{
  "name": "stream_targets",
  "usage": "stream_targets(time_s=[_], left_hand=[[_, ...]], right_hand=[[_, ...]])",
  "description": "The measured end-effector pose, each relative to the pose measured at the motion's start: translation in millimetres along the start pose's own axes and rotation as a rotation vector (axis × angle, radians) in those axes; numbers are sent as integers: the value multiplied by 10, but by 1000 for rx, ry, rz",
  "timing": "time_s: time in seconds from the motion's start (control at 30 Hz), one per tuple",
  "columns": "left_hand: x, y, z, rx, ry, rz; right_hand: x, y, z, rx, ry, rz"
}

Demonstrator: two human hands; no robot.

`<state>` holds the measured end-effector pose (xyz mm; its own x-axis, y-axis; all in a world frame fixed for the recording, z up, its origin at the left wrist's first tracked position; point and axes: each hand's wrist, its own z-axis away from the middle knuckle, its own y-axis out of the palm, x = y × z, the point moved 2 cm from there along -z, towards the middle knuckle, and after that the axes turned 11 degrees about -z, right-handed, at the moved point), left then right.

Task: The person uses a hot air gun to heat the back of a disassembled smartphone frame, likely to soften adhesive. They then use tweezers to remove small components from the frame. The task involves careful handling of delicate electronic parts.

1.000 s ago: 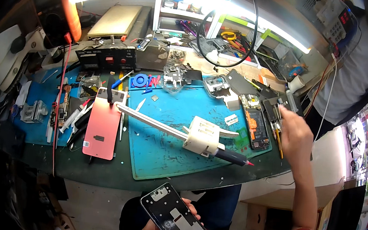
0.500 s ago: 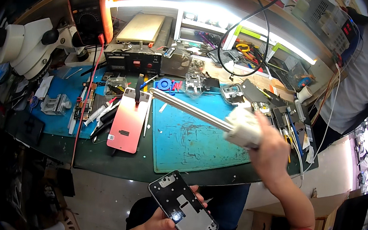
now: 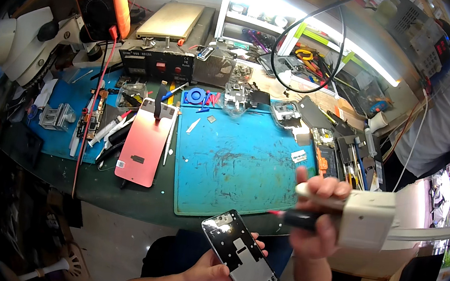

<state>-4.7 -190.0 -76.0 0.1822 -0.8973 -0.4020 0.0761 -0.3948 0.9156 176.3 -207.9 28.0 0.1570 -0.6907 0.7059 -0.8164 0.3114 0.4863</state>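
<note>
My left hand (image 3: 210,269) grips a phone frame (image 3: 251,271) with a black and silver inner face, tilted over my lap below the mat's front edge. My right hand (image 3: 317,234) is closed round a white dispensing gun (image 3: 365,223) with a black syringe and red tip (image 3: 278,213) pointing left toward the frame's upper end; the gun is blurred. Behind my hands lie a blue mat (image 3: 227,168), a pink phone panel (image 3: 139,142) with a dark flex cable on it at left, and an opened phone (image 3: 323,157), partly hidden, at right.
A microscope (image 3: 22,42), orange multimeter (image 3: 96,1) and black boxy device (image 3: 150,62) line the back left. Parts, tools (image 3: 358,161) and a hanging cable loop (image 3: 303,88) surround the mat. A person (image 3: 438,120) in a light top stands at the right.
My right hand went to the gun on the mat, lifted it and brought it down toward me, turning its syringe tip leftward. The phone frame in my left hand shifted slightly right.
</note>
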Motion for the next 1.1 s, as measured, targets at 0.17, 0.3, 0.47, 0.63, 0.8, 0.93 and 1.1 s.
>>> stream_targets(time_s=[0.17,0.3,0.47,0.63,0.8,0.93,1.1], left_hand=[[14,37,12,-82,10,-16],[19,-19,-12,-119,-18,-105],[-33,12,-12,-143,-98,-99],[-53,17,23,-147,-102,-63],[-54,36,34,-143,-115,-53],[-62,46,39,-150,-115,-41],[4,-20,96,-125,-109,-29]], right_hand=[[-347,167,53,23,97,-132],[-411,89,85,150,83,-111],[-431,77,152,179,68,-138],[-479,120,125,183,77,-172],[-498,127,98,164,95,-203],[-506,130,92,179,124,-195],[-511,109,80,219,135,-182]])
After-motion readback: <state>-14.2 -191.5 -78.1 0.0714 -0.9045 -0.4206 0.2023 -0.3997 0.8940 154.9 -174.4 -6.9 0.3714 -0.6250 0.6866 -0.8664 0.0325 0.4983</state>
